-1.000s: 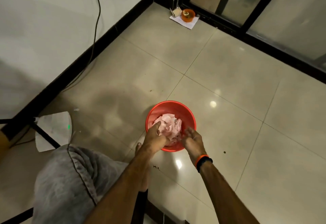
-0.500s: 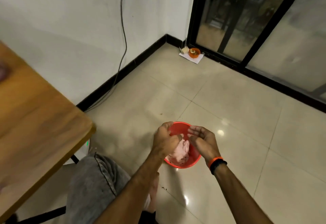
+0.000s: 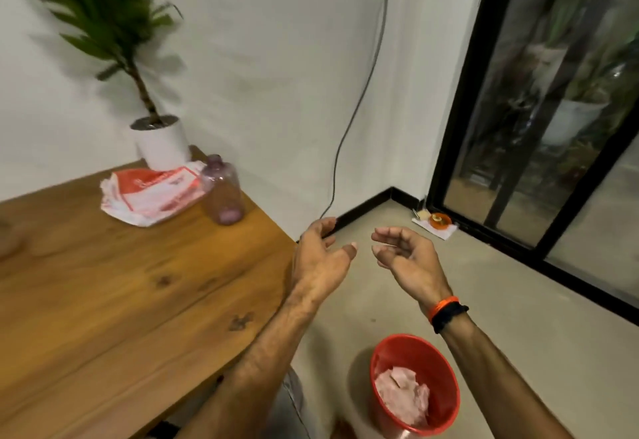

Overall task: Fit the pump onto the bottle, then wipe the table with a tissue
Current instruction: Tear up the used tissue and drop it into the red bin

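Nearest: red bin (image 3: 446,414) on floor at ~5 o'clock in frame, crumpled pink tissue (image 3: 403,395) lying inside, no hand touching it

Mid: both hands up in the air off the table's rt edge, apart from each other. L hand (image 3: 320,258) just beside/over the table (image 3: 138,300) corner; fingers loosely curved & spread, thumb out, holding nothing. R hand (image 3: 404,258), wristbands on wrist, palm turned inward, fingers loosely curled, also empty; touches nothing

Far: bottle (image 3: 223,193), purple-tinted, transparent, stands upright (long axis vertical) near far rt table edge, at ~10 o'clock from L hand, well apart. Neck looks open, no pump seen on it; pump itself not visible anywhere in frame. Tissue pack (image 3: 152,194) touching/just beside bottle at its 9 o'clock; potted plant (image 3: 159,143) behind pack at 12 o'clock, blurred

Judgement: L hand is nearer to bottle & pack, R would have to cross over. Used tissue in bin suggests wiping likely done, but pump step can't be confirmed. Bottle light/empty-looking, prob. tips easily if knocked
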The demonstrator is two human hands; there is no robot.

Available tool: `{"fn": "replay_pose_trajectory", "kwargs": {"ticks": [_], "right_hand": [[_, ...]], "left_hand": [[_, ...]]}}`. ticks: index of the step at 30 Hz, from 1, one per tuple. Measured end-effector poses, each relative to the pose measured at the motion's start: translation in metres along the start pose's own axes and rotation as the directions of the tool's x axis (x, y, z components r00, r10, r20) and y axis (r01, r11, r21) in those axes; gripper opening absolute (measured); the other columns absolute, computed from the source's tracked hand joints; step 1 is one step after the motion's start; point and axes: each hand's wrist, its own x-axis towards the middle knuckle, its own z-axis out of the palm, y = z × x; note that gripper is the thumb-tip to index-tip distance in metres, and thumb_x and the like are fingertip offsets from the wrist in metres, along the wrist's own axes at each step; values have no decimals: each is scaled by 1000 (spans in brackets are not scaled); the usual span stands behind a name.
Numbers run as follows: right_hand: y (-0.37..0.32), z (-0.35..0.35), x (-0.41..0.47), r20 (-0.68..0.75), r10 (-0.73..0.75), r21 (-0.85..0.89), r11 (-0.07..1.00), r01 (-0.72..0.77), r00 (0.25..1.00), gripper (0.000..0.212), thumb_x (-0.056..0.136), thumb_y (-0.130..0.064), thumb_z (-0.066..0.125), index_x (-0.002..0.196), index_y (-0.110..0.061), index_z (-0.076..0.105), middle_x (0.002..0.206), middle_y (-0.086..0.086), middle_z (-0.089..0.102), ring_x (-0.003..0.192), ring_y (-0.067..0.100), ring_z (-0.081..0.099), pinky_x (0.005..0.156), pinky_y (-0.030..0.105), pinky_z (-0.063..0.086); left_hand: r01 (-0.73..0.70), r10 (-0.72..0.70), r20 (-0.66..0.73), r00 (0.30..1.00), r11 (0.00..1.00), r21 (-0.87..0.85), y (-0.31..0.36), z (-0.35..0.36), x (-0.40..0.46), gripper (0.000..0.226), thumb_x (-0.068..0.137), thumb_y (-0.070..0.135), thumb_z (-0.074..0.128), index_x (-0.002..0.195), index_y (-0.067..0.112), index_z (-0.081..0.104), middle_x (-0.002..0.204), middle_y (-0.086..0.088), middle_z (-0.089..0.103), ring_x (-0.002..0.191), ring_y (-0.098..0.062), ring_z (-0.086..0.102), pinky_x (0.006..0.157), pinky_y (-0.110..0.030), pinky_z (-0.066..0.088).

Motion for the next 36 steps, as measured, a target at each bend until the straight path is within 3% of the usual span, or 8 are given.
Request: {"fn": "replay_pose_trajectory", "kwargs": {"ticks": [5, 11, 14, 16, 20, 29, 33, 36], "right_hand": [[-43, 66, 14, 130, -74, -21, 997, 77, 989, 28, 83, -1, 68, 107, -14, 66, 107, 1, 71, 100, 15, 67, 96, 40, 53], [-59, 145, 40, 237, -103, -120, 984, 135, 966, 29, 79, -10, 71, 104, -24, 66, 101, -12, 70, 94, 6, 67, 93, 38, 55], [-62, 176, 54, 268, -102, -183, 971, 155, 958, 38, 78, -12, 73, 113, -22, 63, 109, -9, 69, 90, 1, 63, 94, 28, 51], [-63, 193, 63, 276, -89, -212, 965, 152, 957, 51, 77, -15, 75, 125, -20, 57, 122, -4, 65, 95, 5, 61, 88, 21, 46], [-64, 210, 76, 287, -67, -229, 964, 136, 955, 72, 75, -15, 76, 139, -17, 44, 137, 3, 55, 119, 18, 56, 89, 23, 44], [-62, 212, 84, 306, -75, -230, 961, 151, 949, 57, 78, -6, 74, 130, -16, 54, 125, 1, 64, 102, 12, 57, 87, 24, 46], [-69, 176, 83, 258, -149, -180, 963, 199, 955, 55, 79, -7, 72, 130, -16, 55, 122, -1, 65, 106, 12, 60, 85, 21, 48], [-69, 122, 80, 174, -181, -146, 967, 207, 968, 53, 78, -9, 73, 127, -18, 57, 116, -4, 65, 102, 9, 60, 87, 24, 50]], "left_hand": [[33, -33, -157, 987, 999, -1, 16, -87, 12, 50, 79, 17, 76, 125, 20, 55, 119, 4, 61, 111, -13, 60, 99, -38, 53], [104, -85, -324, 942, 994, 43, 13, -162, 23, 57, 80, 17, 77, 131, 15, 53, 129, -1, 63, 117, -18, 60, 104, -41, 49], [131, -107, -357, 928, 990, 42, 17, -184, 33, 61, 79, 18, 77, 134, 13, 51, 136, -2, 58, 123, -21, 55, 107, -42, 45], [140, -130, -341, 931, 990, 5, 19, -190, 41, 65, 77, 16, 78, 135, 13, 50, 138, -3, 56, 126, -23, 52, 108, -44, 44], [169, -166, -260, 951, 985, -10, 21, -187, 53, 78, 71, 14, 83, 140, 13, 45, 140, -2, 54, 131, -25, 49, 111, -44, 41], [132, -137, -164, 977, 990, -41, 19, -174, 63, 83, 67, 8, 86, 140, 11, 46, 139, -3, 57, 128, -21, 53, 107, -35, 43], [64, -69, -125, 990, 997, -44, 32, -149, 64, 82, 70, 8, 84, 141, 11, 44, 141, -2, 55, 126, -18, 53, 91, -23, 42], [-1, -2, -60, 998, 999, -35, 42, -106, 63, 76, 73, 11, 83, 140, 11, 46, 136, 0, 58, 102, -2, 60, 76, -7, 44]]}}
